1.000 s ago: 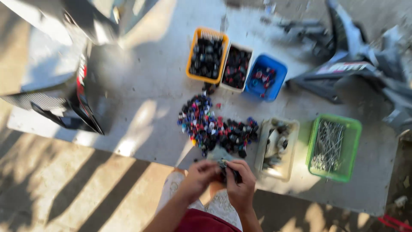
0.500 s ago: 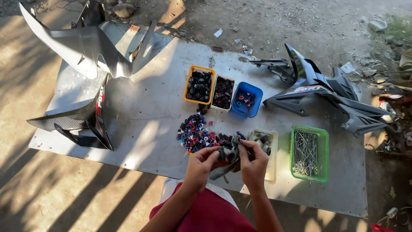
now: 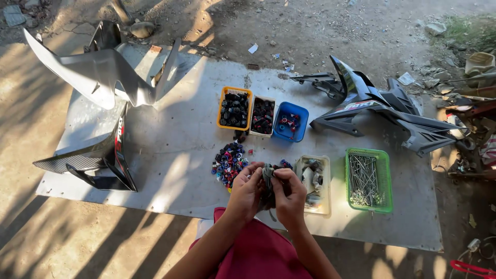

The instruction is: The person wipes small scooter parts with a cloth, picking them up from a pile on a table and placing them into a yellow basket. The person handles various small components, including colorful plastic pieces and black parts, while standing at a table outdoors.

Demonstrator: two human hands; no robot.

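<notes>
**Both hands on a small grey piece, above the sorting sheet**

My left hand [image 3: 247,190] and right hand [image 3: 289,195] meet fingertip to fingertip, both pinching one small grey part [image 3: 267,173], held above the near edge of the grey sheet [image 3: 170,155]. What the part is, I can't tell. Loose pile of small coloured parts [image 3: 229,161] sits just left of it, beige tray [image 3: 313,185] just right. Further out: green basket of long metal pins [image 3: 368,180], then orange [image 3: 234,108], white [image 3: 262,115] and blue bin [image 3: 290,122] in a row. My call: keep the grip low over the sheet so a slip lands there.
</notes>
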